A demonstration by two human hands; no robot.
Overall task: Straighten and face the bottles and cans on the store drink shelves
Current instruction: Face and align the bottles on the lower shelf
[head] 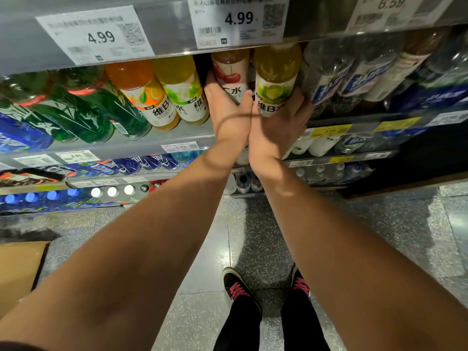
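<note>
A cherry-label bottle [231, 72] and a lime-label bottle [276, 79] stand side by side on the drink shelf [177, 138], just under the shelf edge above with its 4.99 price tags [239, 20]. The cherry-label bottle is gripped by the left hand [228, 107], thumb across the front of the label and fingers reaching behind it on the left. The lime-label bottle is held low down by the right hand [281, 122], with the fingers wrapped round its right side. The two wrists are pressed close together.

To the left in the same row are a second lime bottle [186, 92], an orange-label bottle [145, 95] and dark green bottles [96, 107]. To the right are clear bottles with blue labels [336, 79]. Lower shelves of blue bottles, a speckled floor, a cardboard box at the left edge and dark shoes with pink laces are seen below.

The step in hand is judged to be facing these two bottles. It would be done well if each bottle were turned on its base until the label faces squarely outward, then drawn level with the neighbours' fronts. The cherry label seems turned slightly off-centre, though it is partly hidden by the hand. A low grip is best kept so neither bottle tips into the row.
</note>
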